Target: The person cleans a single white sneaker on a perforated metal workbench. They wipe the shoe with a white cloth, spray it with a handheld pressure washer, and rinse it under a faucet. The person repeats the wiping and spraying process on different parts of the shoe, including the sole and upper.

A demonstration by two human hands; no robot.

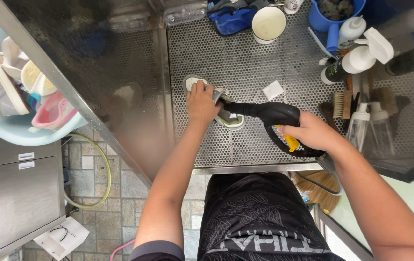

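Note:
My left hand (pixel 201 103) presses down on a pale shoe (pixel 231 120) that lies on the perforated metal worktop (pixel 245 67), the shoe's toe showing beyond my fingers. My right hand (pixel 313 132) grips the black handle of a steam-gun tool (pixel 270 113) with a yellow trigger. The tool's nozzle points left at the shoe, right beside my left hand. Most of the shoe is hidden under my left hand and the nozzle.
A white cup (pixel 268 22), blue cloth (pixel 231 19), blue jug (pixel 335 14), spray bottles (pixel 361 55), brushes (pixel 343 104) and a small white pad (pixel 272 90) stand around the worktop. A pale blue basin (pixel 4 128) with several shoes sits at left. A hose (pixel 101 164) lies on the tiled floor.

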